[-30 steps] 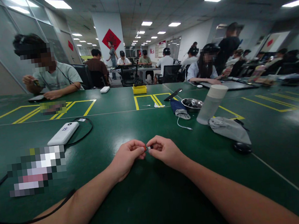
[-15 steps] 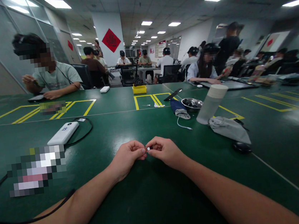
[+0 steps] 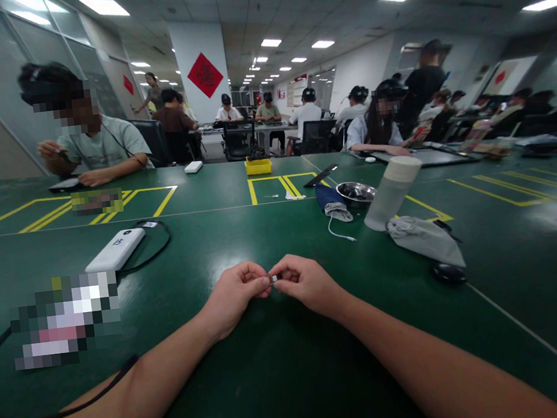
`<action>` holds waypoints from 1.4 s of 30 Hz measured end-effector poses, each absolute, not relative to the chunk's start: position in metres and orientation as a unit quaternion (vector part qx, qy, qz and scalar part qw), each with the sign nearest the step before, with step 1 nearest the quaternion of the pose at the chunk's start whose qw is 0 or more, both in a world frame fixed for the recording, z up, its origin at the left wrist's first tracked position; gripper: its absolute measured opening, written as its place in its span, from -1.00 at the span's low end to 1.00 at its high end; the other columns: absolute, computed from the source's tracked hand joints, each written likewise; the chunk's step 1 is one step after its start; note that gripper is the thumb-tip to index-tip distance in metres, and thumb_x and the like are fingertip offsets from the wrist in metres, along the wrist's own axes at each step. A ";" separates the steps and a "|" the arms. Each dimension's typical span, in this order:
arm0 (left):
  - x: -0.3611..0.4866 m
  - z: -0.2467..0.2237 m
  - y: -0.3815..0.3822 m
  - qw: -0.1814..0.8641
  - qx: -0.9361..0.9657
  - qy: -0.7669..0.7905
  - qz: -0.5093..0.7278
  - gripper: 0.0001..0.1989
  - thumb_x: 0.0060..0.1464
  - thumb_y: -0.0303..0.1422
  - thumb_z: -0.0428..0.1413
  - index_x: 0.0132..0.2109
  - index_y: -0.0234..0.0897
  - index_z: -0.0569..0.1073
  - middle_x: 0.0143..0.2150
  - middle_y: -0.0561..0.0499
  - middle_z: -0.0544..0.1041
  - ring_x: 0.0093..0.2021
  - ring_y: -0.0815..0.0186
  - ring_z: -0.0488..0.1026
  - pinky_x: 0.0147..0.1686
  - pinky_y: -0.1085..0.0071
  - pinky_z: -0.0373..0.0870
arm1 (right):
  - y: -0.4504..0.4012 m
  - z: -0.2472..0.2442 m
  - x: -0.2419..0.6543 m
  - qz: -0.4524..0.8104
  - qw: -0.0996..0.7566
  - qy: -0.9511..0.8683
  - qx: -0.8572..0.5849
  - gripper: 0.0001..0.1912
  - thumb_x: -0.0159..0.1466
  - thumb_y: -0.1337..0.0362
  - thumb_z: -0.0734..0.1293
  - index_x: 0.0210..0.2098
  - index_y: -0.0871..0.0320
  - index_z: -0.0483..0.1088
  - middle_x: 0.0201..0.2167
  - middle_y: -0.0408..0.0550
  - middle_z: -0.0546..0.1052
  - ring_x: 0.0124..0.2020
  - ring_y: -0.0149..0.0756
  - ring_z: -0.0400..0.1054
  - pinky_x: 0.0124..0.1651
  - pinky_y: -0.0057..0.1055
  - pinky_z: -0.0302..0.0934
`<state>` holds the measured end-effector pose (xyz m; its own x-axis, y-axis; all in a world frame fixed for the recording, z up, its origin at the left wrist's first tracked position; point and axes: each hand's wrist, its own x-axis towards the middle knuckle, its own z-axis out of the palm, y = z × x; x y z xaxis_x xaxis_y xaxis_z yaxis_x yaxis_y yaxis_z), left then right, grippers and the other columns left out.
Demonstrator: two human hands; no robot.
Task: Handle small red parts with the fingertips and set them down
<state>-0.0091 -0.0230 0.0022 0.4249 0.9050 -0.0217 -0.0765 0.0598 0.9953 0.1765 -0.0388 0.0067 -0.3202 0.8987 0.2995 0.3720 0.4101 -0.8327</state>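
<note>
Between the fingertips of both hands is a small part with a whitish face and a reddish edge; it is too small to name. My left hand pinches it from the left with thumb and fingers. From the right, my right hand pinches the same part, its fingers curled. Both hands are low over the green table, near the middle of the view. A white power bank with a black cable lies to the left of them.
On the right stand a frosted bottle, a metal bowl, a grey pouch, a black mouse and a blue pouch with a white cable. A yellow box sits farther back. People sit beyond.
The view has shifted very slightly, so things appear a little farther left. Both hands keep their pinch on the small part. In the background, a standing person at the left has moved.
</note>
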 end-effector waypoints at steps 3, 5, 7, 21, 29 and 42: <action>-0.010 0.002 -0.023 0.624 0.573 0.362 0.389 -0.87 -0.02 -0.38 0.20 -0.33 -0.33 0.41 -0.46 0.07 0.47 -0.43 0.43 0.37 -0.38 0.50 0.27 | -0.040 0.008 0.176 0.326 0.396 -0.750 -0.417 -0.86 0.15 0.38 0.32 -0.27 0.17 0.46 -0.33 -0.11 0.40 -0.46 -0.49 0.27 -0.39 -0.52 0.17; -0.010 0.002 -0.023 0.620 0.579 0.362 0.387 -0.88 -0.03 -0.40 0.20 -0.34 -0.33 0.40 -0.48 0.08 0.45 -0.44 0.43 0.36 -0.39 0.50 0.25 | -0.040 0.010 0.175 0.317 0.392 -0.758 -0.413 -0.86 0.15 0.39 0.32 -0.27 0.17 0.46 -0.31 -0.10 0.40 -0.43 -0.47 0.29 -0.35 -0.51 0.20; -0.009 0.003 -0.024 0.617 0.581 0.365 0.386 -0.88 -0.04 -0.40 0.20 -0.35 -0.33 0.39 -0.50 0.09 0.44 -0.46 0.43 0.35 -0.41 0.51 0.23 | -0.041 0.010 0.175 0.303 0.387 -0.767 -0.412 -0.86 0.15 0.40 0.32 -0.27 0.16 0.46 -0.30 -0.10 0.40 -0.41 -0.46 0.29 -0.33 -0.50 0.21; -0.008 0.006 -0.024 0.599 0.594 0.382 0.378 -0.88 -0.04 -0.40 0.18 -0.34 -0.32 0.39 -0.49 0.11 0.42 -0.49 0.45 0.33 -0.44 0.51 0.22 | -0.040 0.009 0.175 0.234 0.384 -0.796 -0.404 -0.83 0.14 0.46 0.32 -0.27 0.16 0.43 -0.31 -0.10 0.37 -0.41 -0.44 0.30 -0.33 -0.47 0.23; -0.007 0.004 -0.025 0.607 0.576 0.375 0.398 -0.87 -0.03 -0.39 0.18 -0.31 -0.32 0.39 -0.48 0.10 0.45 -0.48 0.44 0.36 -0.43 0.50 0.25 | -0.041 0.013 0.177 0.248 0.392 -0.785 -0.411 -0.87 0.17 0.44 0.31 -0.29 0.16 0.45 -0.32 -0.10 0.39 -0.40 -0.44 0.29 -0.32 -0.46 0.21; -0.010 0.006 -0.028 0.603 0.570 0.342 0.441 -0.87 0.01 -0.42 0.17 -0.24 -0.31 0.41 -0.25 -0.02 0.54 -0.27 0.36 0.46 -0.22 0.42 0.35 | -0.035 0.008 0.175 0.709 0.418 -0.425 -0.376 -0.78 0.16 0.35 0.30 -0.17 0.21 0.31 -0.34 -0.03 0.48 -0.39 -0.35 0.42 -0.27 -0.37 0.29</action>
<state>-0.0097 -0.0285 0.0065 0.3770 0.9218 0.0907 -0.1411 -0.0396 0.9892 0.1753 -0.0351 0.0084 -0.3672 0.9128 -0.1788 -0.2732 -0.2896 -0.9173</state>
